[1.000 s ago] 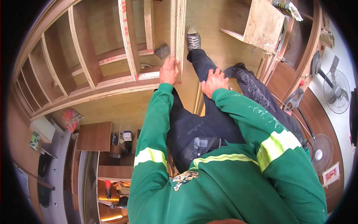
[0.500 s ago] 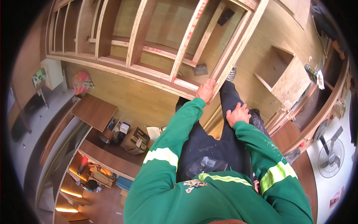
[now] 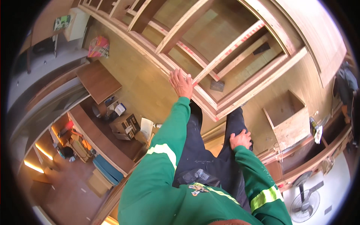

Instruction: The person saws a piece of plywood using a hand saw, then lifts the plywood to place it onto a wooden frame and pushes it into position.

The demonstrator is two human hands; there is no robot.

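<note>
A large wooden frame (image 3: pixel 205 104) of plywood strips and crosspieces, some marked with red, spans the upper middle, its near corner just above my knees. My left hand (image 3: pixel 181 84) rests on its near rail left of that corner, with the fingers stretched out over the edge. On my dark trousers (image 3: pixel 210 157), at the right knee, lies my right hand (image 3: pixel 240 139), fingers spread and holding nothing. Inside the frame, near the corner, a small dark block (image 3: pixel 217 86) sits on the surface below.
An open plywood box (image 3: pixel 288 125) stands to the right, with a fan (image 3: pixel 304 204) farther down. At left are a brown panel (image 3: pixel 98 81), a cardboard box (image 3: pixel 126 125), a pink plastic bag (image 3: pixel 99 47) and lit shelves (image 3: pixel 44 152). Another person (image 3: pixel 345 88) is partly visible at the far right.
My left hand has slid from the frame's corner leftward along the near rail, and its fingers have stretched out. My right hand stays on the knee. The whole view has turned.
</note>
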